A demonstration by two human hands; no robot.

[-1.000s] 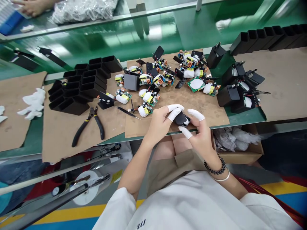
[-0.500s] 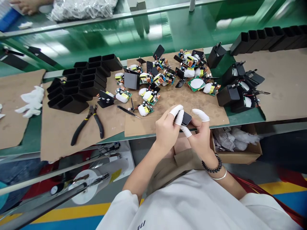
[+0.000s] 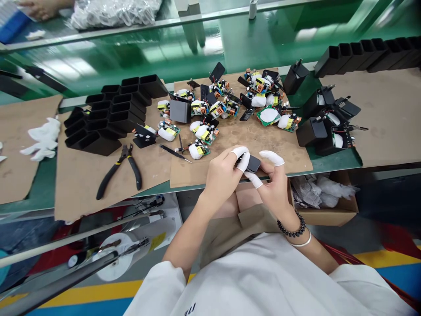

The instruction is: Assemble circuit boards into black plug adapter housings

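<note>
Between my hands, over the front edge of the bench, is a small black plastic piece with a rounded rectangular face (image 3: 253,163), much like the end of a power adapter case. My left hand (image 3: 226,173) pinches its left side with white-cotted fingertips. My right hand (image 3: 274,184) holds the right side, thumb at its lower edge and another finger behind it, the index finger raised apart. The rest of the piece is hidden by my fingers. Nearby on the cardboard (image 3: 237,142) lie several circuit boards (image 3: 199,149) with white blobs, and black tweezers (image 3: 175,153).
Cutting pliers (image 3: 123,169) lie left, before a block of open black cases (image 3: 108,116). Partly filled cases (image 3: 312,131) stand right, with a row of cases (image 3: 351,55) behind. A carton (image 3: 332,217) with plastic bags sits below. Another person's hand (image 3: 42,8) is far left.
Both hands have shifted slightly left together with the black piece, and it now looks a little more tilted. Things on the bench stay where they were.
</note>
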